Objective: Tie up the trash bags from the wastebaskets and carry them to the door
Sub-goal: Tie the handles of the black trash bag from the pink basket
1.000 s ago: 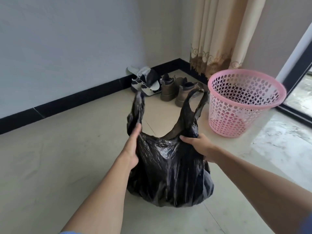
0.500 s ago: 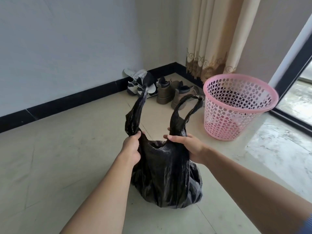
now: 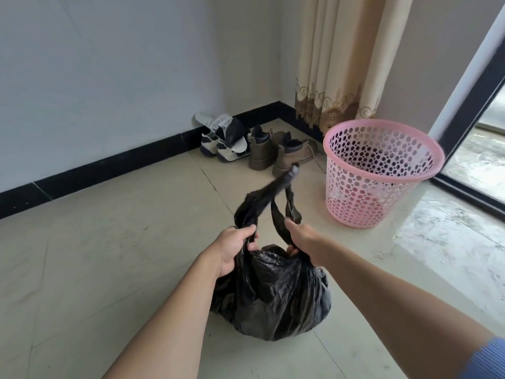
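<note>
Far left, the black baseboard (image 3: 109, 166) runs along the wall until the frame edge cuts it off. Next along, white sneakers (image 3: 218, 149) sit against it, with something dark and pale piled on top that I can't make out.

Now the action. The left hand (image 3: 235, 248) has its fingers curled tight round the base of the left handle (image 3: 255, 203), fingertips tucked into the plastic. The trash bag (image 3: 273, 294) sits on the floor (image 3: 109, 255), centre foreground, between the two forearms. It's a squat, crumpled black mound with its mouth hidden behind the hands. Beyond it stand two brown boots (image 3: 262, 154).

The right hand (image 3: 303, 239) is seen from the back, clamped on the base of the right handle (image 3: 276, 217). Most of its fingers are hidden underneath, with just a tip or two peeking out below.

Both handles are drawn out long. They rise from the hands, run away from the person and lean right, toward the wastebasket (image 3: 355, 206). Their tips come together in a blur in front of the nearer boot, and I can't tell whether they cross or only touch.

The pink, perforated wastebasket stands upright near the bag but apart from it. Behind it hangs a beige curtain (image 3: 336, 64), its top cut off. Far right is a dark door frame (image 3: 470, 86), and a blue sleeve (image 3: 489, 356) is clipped by the corner.
</note>
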### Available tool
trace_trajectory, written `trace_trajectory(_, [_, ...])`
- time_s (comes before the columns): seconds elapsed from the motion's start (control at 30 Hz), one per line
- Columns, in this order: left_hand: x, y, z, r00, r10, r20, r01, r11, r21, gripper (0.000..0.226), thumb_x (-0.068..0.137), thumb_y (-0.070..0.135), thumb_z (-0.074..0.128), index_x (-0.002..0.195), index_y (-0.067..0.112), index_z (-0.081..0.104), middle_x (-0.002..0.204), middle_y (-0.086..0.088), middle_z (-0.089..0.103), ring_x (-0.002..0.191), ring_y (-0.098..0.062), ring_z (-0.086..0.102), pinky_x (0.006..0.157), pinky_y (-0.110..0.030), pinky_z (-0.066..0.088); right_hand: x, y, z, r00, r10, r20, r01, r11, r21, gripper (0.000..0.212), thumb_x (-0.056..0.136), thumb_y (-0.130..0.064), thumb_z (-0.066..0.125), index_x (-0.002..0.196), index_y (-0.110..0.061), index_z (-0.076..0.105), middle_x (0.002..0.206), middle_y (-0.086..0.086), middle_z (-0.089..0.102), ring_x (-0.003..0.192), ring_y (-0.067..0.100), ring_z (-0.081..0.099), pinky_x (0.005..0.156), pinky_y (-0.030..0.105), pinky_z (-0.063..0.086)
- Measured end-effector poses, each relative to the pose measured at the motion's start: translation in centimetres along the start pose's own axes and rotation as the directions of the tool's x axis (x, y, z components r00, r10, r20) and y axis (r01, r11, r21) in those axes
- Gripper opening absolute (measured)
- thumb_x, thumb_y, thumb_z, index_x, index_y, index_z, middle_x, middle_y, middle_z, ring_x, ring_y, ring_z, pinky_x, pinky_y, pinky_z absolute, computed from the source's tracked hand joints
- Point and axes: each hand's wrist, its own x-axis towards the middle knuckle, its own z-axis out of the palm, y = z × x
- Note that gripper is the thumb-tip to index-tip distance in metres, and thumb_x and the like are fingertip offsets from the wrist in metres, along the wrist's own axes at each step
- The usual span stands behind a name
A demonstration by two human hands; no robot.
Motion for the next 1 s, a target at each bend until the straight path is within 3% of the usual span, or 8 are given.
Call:
trace_trajectory(0.13, [0.5,-0.6,1.0,0.99,0.131,-0.044,-0.096,0.883,0.459,0.031,0.099,0.021,0.044,0.071,0.011,0.052,0.058,-0.004,0.054,0.058,-0.018,0.049,0.071,-0.032,0.04,0.2,0.6,-1.2,0.985,-0.171,-0.019,0.149,0.902,-0.405,0.038,0.102,-0.028,0.042,0.067,-0.015,0.045,0.067,0.003,0.048,0.057,0.012,0.044,0.057,0.024,0.04])
trace_trajectory(0.27, [1.1,-1.5,1.6,0.98,0.186,-0.071,-0.064,0.63,0.774,0.029,0.097,0.027,0.044,0.076,0.012,0.057,0.069,-0.004,0.065,0.066,-0.021,0.055,0.075,-0.032,0.04,0.2,0.5,-1.1,0.989,-0.106,0.103,0.148,0.729,-0.669,0.036,0.101,-0.027,0.042,0.065,-0.022,0.04,0.071,0.0,0.044,0.062,0.012,0.042,0.06,0.022,0.036])
trace_trajectory(0.4, [1.6,-2.5,0.6,0.974,0.197,-0.11,0.017,0.421,0.907,0.025,0.097,0.028,0.046,0.098,0.006,0.058,0.096,-0.015,0.067,0.083,-0.03,0.062,0.071,-0.034,0.045,-0.2,0.1,-1.8,0.935,-0.004,0.354,0.081,0.976,-0.204,0.013,0.083,-0.014,0.062,0.072,-0.008,0.058,0.072,0.01,0.058,0.064,0.022,0.056,0.065,0.029,0.047])
trace_trajectory(0.5, [1.4,-2.8,1.0,0.983,0.175,-0.06,0.01,0.272,0.962,0.024,0.096,0.032,0.045,0.106,0.013,0.057,0.097,-0.01,0.065,0.086,-0.031,0.063,0.077,-0.04,0.051,-0.1,-0.1,-2.4,0.873,0.015,0.488,-0.023,1.0,0.011,0.056,0.084,-0.054,0.065,0.106,-0.003,0.07,0.099,0.012,0.072,0.091,0.027,0.068,0.082,0.035,0.056])
trace_trajectory(0.57, [1.2,-2.8,1.8,0.987,0.159,0.004,-0.037,0.205,0.978,0.025,0.097,0.033,0.045,0.108,0.014,0.057,0.099,-0.009,0.065,0.086,-0.03,0.061,0.077,-0.04,0.05,0.2,-0.3,-1.8,0.936,0.045,0.348,-0.081,0.993,0.09,0.07,0.08,-0.067,0.063,0.105,-0.002,0.071,0.102,0.016,0.074,0.095,0.034,0.07,0.079,0.039,0.057])
trace_trajectory(0.67, [1.3,-3.2,1.8,0.991,0.13,0.034,-0.082,0.386,0.919,0.017,0.092,0.027,0.055,0.104,0.017,0.062,0.099,-0.005,0.068,0.09,-0.025,0.063,0.08,-0.036,0.051,1.2,-0.1,-1.4,1.0,0.025,-0.006,-0.022,0.955,0.295,0.04,0.092,-0.046,0.062,0.082,-0.007,0.059,0.061,0.006,0.06,0.046,0.021,0.054,0.053,0.028,0.048])
trace_trajectory(0.8, [1.1,-2.8,-0.4,0.989,-0.019,-0.145,0.07,0.932,0.357,0.027,0.077,0.005,0.071,0.105,0.003,0.068,0.096,-0.019,0.073,0.087,-0.031,0.07,0.082,-0.04,0.058,1.1,-0.4,-2.9,0.972,0.009,0.235,-0.115,0.89,0.442,0.037,0.095,-0.047,0.055,0.093,-0.01,0.056,0.061,0.005,0.048,0.048,0.017,0.047,0.053,0.029,0.047])
trace_trajectory(1.0, [1.6,-2.0,-2.3,0.927,-0.316,-0.2,0.315,0.948,-0.039,0.016,0.074,0.006,0.068,0.087,0.0,0.073,0.09,-0.02,0.071,0.079,-0.032,0.069,0.084,-0.043,0.056,-0.7,-0.9,-3.0,0.874,-0.052,0.482,-0.048,0.98,0.192,0.029,0.099,-0.028,0.05,0.099,-0.003,0.064,0.08,0.013,0.071,0.067,0.018,0.057,0.076,0.035,0.053])
